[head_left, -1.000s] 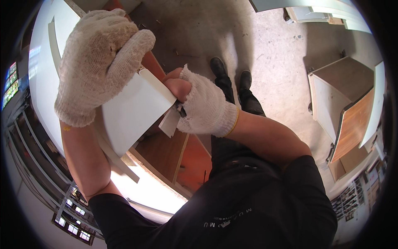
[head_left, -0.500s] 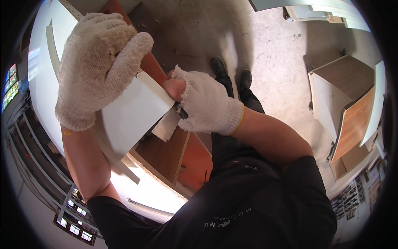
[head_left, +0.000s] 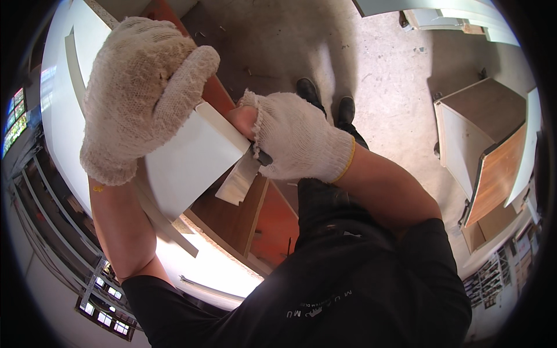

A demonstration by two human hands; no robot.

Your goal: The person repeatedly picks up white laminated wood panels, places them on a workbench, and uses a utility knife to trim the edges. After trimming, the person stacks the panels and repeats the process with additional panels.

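Note:
My left hand (head_left: 142,98), in a white knit glove, is closed over the far left part of a white board (head_left: 188,159); its thumb lies along the board and the other fingers are bent. My right hand (head_left: 301,136), gloved with the thumb tip bare, is at the board's right corner, the thumb against the narrow edge (head_left: 223,124). It grips a flat blade-like tool (head_left: 239,181), pale and rectangular with a dark part (head_left: 264,158) by the palm. The tool slants down beside the board's corner; the fingers under the glove are hidden.
Below the board are a brown wood-grain panel (head_left: 226,217) and an orange panel (head_left: 275,217). A long thin strip (head_left: 174,235) lies left of them. A wheeled cart with panels (head_left: 481,110) stands at the right. More white panels (head_left: 452,14) are at the far right, metal racks (head_left: 55,214) at the left.
My right hand and the blade-like tool have shifted slightly right along with the board's corner. My left hand has moved a little right with the board, still closed on it.

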